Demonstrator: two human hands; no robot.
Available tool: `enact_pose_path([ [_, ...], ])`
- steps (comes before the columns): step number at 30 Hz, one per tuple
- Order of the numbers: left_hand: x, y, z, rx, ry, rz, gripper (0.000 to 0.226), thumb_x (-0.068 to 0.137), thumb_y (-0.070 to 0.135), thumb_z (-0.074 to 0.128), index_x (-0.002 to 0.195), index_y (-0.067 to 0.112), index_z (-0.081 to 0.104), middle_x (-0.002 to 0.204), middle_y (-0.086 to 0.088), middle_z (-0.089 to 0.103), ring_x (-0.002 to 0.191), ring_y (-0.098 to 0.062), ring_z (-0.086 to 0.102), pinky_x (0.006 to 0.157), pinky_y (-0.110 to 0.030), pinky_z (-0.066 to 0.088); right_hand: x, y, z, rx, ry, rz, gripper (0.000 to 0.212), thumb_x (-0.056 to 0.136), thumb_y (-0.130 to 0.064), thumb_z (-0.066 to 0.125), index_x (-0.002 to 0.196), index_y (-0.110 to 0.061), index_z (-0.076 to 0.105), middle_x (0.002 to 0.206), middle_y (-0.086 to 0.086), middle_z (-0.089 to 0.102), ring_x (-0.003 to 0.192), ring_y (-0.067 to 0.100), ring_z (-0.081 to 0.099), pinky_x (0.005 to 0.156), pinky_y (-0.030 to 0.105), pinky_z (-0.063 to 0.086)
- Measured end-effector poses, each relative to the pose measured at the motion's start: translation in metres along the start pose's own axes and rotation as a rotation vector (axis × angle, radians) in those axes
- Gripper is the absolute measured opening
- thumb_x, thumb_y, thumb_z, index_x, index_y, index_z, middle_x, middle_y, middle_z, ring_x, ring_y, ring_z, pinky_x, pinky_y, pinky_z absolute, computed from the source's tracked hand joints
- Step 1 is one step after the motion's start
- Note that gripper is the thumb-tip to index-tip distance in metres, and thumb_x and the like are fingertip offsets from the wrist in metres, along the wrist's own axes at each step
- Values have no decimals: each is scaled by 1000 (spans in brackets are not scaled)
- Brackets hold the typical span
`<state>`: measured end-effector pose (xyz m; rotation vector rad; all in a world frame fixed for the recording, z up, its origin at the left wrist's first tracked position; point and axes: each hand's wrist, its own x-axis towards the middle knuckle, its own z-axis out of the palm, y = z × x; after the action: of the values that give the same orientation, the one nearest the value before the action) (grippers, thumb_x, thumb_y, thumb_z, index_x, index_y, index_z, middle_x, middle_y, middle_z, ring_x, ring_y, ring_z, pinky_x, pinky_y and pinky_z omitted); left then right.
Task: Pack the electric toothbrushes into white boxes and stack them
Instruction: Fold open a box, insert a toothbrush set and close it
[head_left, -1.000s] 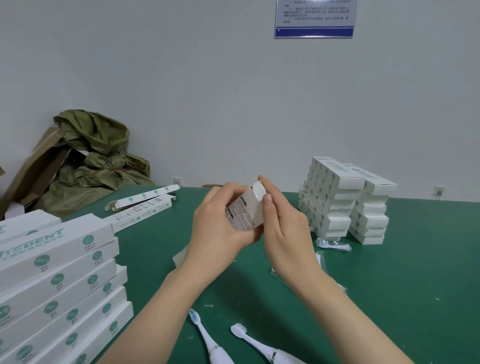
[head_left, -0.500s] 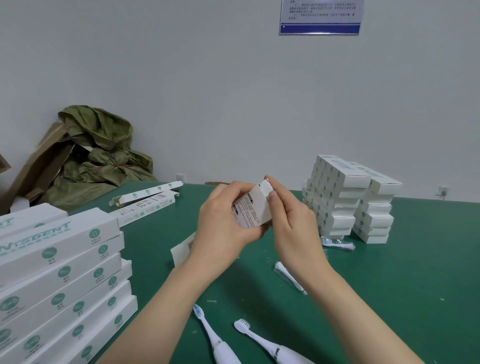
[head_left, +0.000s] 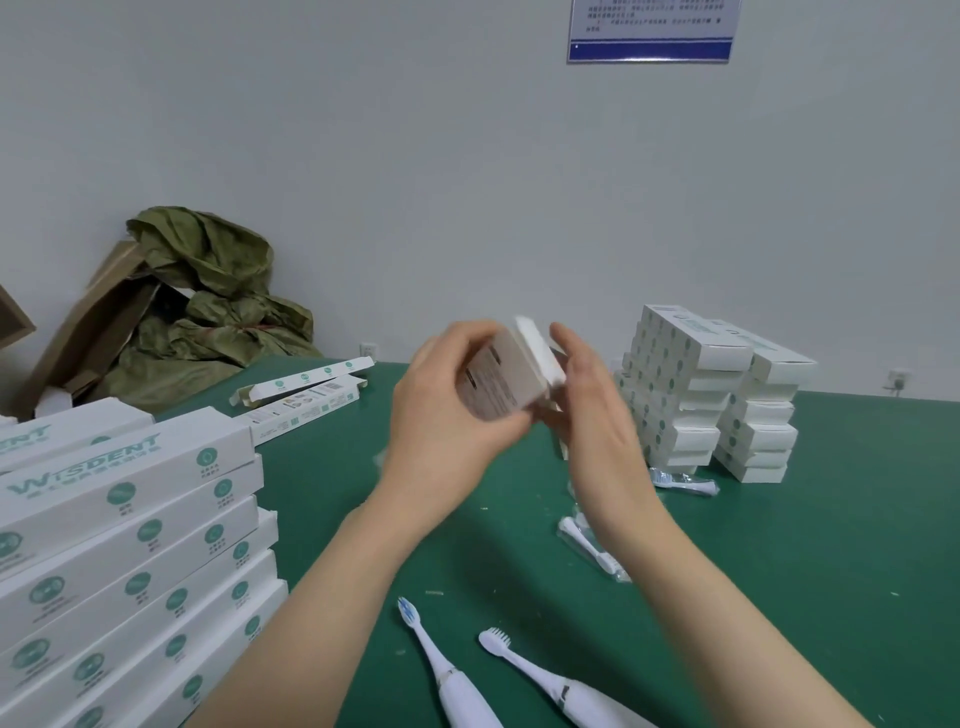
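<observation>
At far left, a stack of long white boxes (head_left: 130, 540) printed WISDENT stands on the green table (head_left: 831, 597). It runs out of frame, so its count cannot be told. Behind it lie brown cardboard (head_left: 88, 332) and one crumpled green sack (head_left: 218, 312). Two loose long boxes (head_left: 304, 392) lie flat, side by side, near the table's far edge.

At centre, the left hand (head_left: 441, 436) holds one small white box (head_left: 506, 382) above the table, fingers and thumb curled round it. The box's upper end flap stands open. The right hand (head_left: 597, 431) is just beside that end, fingers nearly straight and close together; blur hides whether they touch it.

Below the hands, two electric toothbrushes lie apart on the table: the left toothbrush (head_left: 460, 696) and the right toothbrush (head_left: 587, 701). Two bagged brush heads lie farther right, the near one (head_left: 589, 545) and the far one (head_left: 683, 480). Behind the far one, packed small boxes (head_left: 691, 400) stand in two touching columns.
</observation>
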<state>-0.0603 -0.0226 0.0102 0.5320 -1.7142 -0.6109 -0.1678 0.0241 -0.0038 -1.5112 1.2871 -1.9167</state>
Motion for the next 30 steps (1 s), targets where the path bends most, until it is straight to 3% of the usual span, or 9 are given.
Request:
enact_pose_path([
  [2, 6, 5, -15, -349, -24, -58, 62, 58, -3, 83, 106, 24, 52, 102, 7, 62, 97, -5, 62, 87, -20, 47, 5, 5, -7, -4, 151, 136, 20, 100, -36, 39, 109, -29, 56, 109, -12, 62, 108, 4, 58, 93, 26, 47],
  [5, 13, 2, -42, -786, -143, -111, 78, 52, 13, 86, 121, 15, 49, 106, 0, 64, 101, -11, 61, 85, -24, 51, 7, 16, -25, -328, 123, 451, 41, 95, -48, 43, 121, -17, 51, 121, -5, 54, 113, 17, 50, 95, 34, 39],
  [10, 14, -12, -46, -953, -194, -255, 83, 49, 15, 91, 123, 10, 53, 110, -5, 69, 109, -17, 61, 87, -23, 52, 13, 17, -46, 480, 106, 720, 29, 88, -36, 61, 104, -11, 65, 90, 4, 73, 87, 19, 67, 66, 32, 58],
  [12, 15, -19, -39, -758, -77, -345, 59, 59, 4, 80, 113, 14, 58, 102, 0, 71, 108, -17, 61, 82, -18, 51, 15, 24, -52, 427, 305, 606, 18, 85, -27, 67, 90, -10, 64, 91, 8, 74, 88, 21, 65, 73, 33, 58],
  [15, 14, -32, -30, -15, 156, -326, 42, 71, 2, 78, 101, 20, 55, 104, 7, 62, 101, 1, 58, 74, -8, 41, 15, 28, -53, 75, 461, 472, 35, 82, -35, 71, 104, -9, 60, 114, 13, 65, 104, 28, 61, 93, 43, 50],
  [19, 11, -49, -21, 335, 100, -314, 74, 74, 26, 79, 133, 1, 41, 141, -13, 41, 128, -22, 37, 97, -23, 30, 14, 25, -47, -46, 467, 392, 44, 82, -41, 68, 113, -13, 55, 113, 3, 61, 104, 21, 59, 86, 35, 48],
  [23, 11, -46, -24, -71, 139, -426, 43, 84, 28, 70, 122, 14, 53, 121, -5, 59, 112, -21, 55, 92, -32, 44, 14, 27, -56, 131, 381, 449, 34, 90, -28, 63, 109, -1, 60, 113, 15, 66, 108, 33, 61, 98, 45, 48],
  [27, 16, -40, -32, -385, 124, -318, 79, 58, 34, 81, 129, 26, 48, 130, 1, 56, 117, -13, 52, 94, -24, 46, 15, 32, -61, 372, 326, 567, 11, 93, -19, 57, 94, -9, 61, 100, 7, 70, 89, 19, 65, 77, 30, 53],
  [30, 14, -32, -28, -752, 59, -316, 67, 60, 15, 78, 122, 15, 52, 111, -2, 64, 102, -14, 60, 79, -22, 52, 10, 38, -51, 469, 201, 758, 24, 95, -24, 55, 113, -10, 58, 110, 10, 70, 91, 19, 63, 66, 27, 49],
])
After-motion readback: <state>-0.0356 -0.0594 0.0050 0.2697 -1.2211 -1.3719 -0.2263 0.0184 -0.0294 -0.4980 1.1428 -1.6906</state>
